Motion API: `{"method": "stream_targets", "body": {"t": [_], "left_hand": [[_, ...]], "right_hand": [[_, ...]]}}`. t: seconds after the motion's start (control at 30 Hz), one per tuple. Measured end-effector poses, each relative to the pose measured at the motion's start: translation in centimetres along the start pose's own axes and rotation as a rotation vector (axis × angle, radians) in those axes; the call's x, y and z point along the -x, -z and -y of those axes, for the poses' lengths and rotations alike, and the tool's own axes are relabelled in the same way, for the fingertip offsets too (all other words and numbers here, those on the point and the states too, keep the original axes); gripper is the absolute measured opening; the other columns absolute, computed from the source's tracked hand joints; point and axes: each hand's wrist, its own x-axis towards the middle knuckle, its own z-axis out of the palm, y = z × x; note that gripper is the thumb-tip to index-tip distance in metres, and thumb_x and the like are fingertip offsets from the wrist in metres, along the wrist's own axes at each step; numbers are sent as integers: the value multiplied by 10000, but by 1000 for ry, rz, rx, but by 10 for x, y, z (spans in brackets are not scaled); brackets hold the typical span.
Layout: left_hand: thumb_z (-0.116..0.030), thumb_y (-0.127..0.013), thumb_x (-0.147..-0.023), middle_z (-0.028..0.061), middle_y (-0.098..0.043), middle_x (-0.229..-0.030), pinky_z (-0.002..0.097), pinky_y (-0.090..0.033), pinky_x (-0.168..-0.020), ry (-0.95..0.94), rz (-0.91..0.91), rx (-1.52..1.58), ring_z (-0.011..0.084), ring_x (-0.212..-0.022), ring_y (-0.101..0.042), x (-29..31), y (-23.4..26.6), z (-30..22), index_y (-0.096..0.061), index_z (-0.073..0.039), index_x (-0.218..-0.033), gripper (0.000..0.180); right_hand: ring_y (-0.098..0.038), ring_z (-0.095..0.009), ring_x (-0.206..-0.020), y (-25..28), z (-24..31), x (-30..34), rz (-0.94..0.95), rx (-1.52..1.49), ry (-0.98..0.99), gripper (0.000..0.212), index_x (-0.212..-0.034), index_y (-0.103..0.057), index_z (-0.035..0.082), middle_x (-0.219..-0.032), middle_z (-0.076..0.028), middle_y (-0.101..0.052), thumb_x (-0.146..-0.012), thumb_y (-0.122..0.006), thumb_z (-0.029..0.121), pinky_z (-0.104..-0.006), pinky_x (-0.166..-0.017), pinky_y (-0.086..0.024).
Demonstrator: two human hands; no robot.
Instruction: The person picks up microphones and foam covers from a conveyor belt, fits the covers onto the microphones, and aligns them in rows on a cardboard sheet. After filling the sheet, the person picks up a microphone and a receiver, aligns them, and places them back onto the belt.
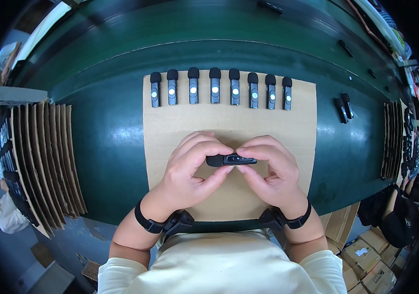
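A small black wireless clip-on microphone (241, 159) with a foam windscreen lies sideways between my hands, above a cardboard sheet (180, 120). My left hand (190, 166) pinches it near the foam end with thumb and forefinger. At the other end, the thumb and fingertips of my right hand (273, 166) grip the body. Small marks or holes show on the side facing up. Beyond my hands, several similar microphones (215, 88) stand in a row along the sheet's far edge, foam ends away from me, each with a pale round spot.
The sheet lies on a dark green table (106, 147). Two more microphones (344, 108) rest to its right, and other dark pieces lie farther off. Cardboard stacks (47, 161) stand at left and right. Boxes (366, 255) fill the lower right; another person (11, 213) is at far left.
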Motion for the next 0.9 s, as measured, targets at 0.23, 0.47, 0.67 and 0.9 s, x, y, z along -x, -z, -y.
{"method": "stream_targets", "body": {"t": [0.23, 0.47, 0.67, 0.9], "left_hand": [[16, -759, -726, 96, -655, -914, 455, -478, -945, 6, -8, 3, 233, -852, -629, 1, -1, -1, -634, -13, -1009, 311], [-32, -776, -736, 94, -656, -915, 446, -474, -933, 44, 49, -20, 250, -851, -622, 0, 2, 0, -638, -15, -1011, 309], [-37, -778, -719, 114, -649, -966, 407, -473, -905, -34, 43, -81, 265, -889, -607, -2, 4, 1, -662, -16, -975, 282], [-31, -774, -684, 109, -630, -1056, 389, -462, -895, 15, 61, -136, 276, -975, -586, 1, 0, 2, -680, -34, -954, 286]], "right_hand": [[-642, -220, -890, 0, 0, 1, -5, -7, -2, 307, -1041, -657, -14, -1001, -146, -656, -747, -720, -73, -296, -778, -517], [-634, -226, -937, 2, -5, 1, 38, -66, 18, 270, -1022, -638, 0, -1042, -148, -627, -772, -718, -63, -305, -815, -514], [-620, -225, -966, -3, -5, 5, -13, -236, -82, 271, -1027, -627, 11, -1051, -146, -617, -781, -705, -70, -311, -837, -502], [-629, -249, -928, -2, 0, -1, -2, -28, 66, 292, -1022, -630, 16, -1001, -129, -642, -755, -714, -68, -330, -794, -503]]}}
